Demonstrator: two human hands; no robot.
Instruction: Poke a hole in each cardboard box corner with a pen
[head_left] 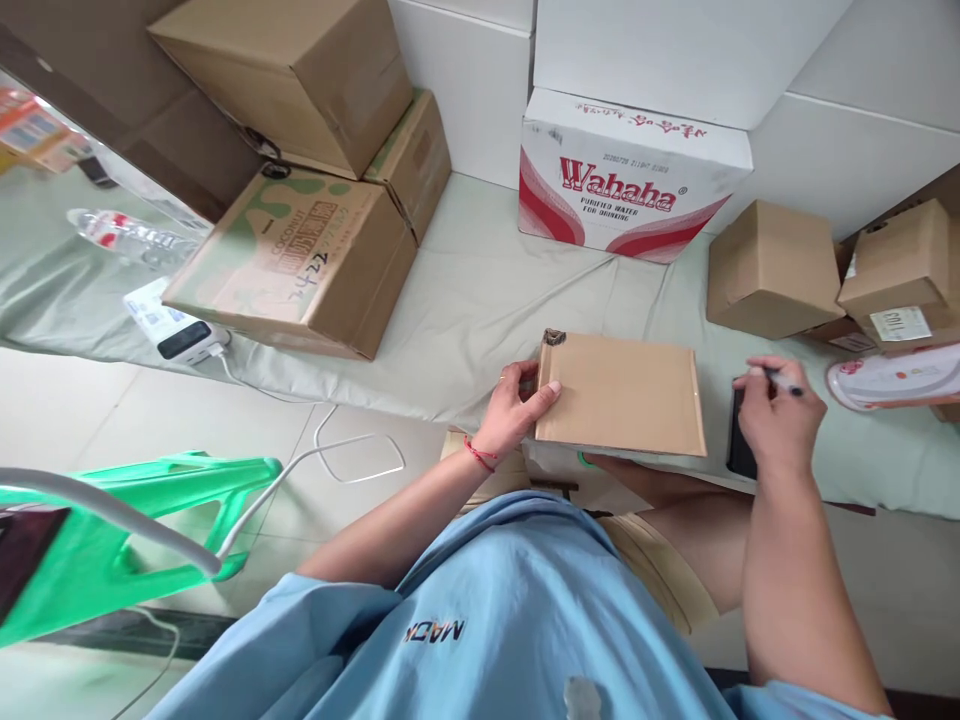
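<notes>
A flat brown cardboard box [622, 395] lies at the front edge of the cloth-covered table. My left hand [519, 405] grips its left side, thumb on top and fingers round the edge; a red string is on the wrist. To the right of the box, my right hand [781, 410] is closed round a pen [782, 381], slightly blurred. Beneath and beside that hand lies a black phone-like object [740, 445], partly hidden by it. A dark mark shows at the box's upper left corner.
Stacked cartons [300, 260] stand at the left, near a plastic bottle [135, 238] and a white device [184, 335] with a cable. Behind is a Wahaha carton [630, 180]. Small brown boxes [776, 270] sit at the right. A green stool [150, 520] is at lower left.
</notes>
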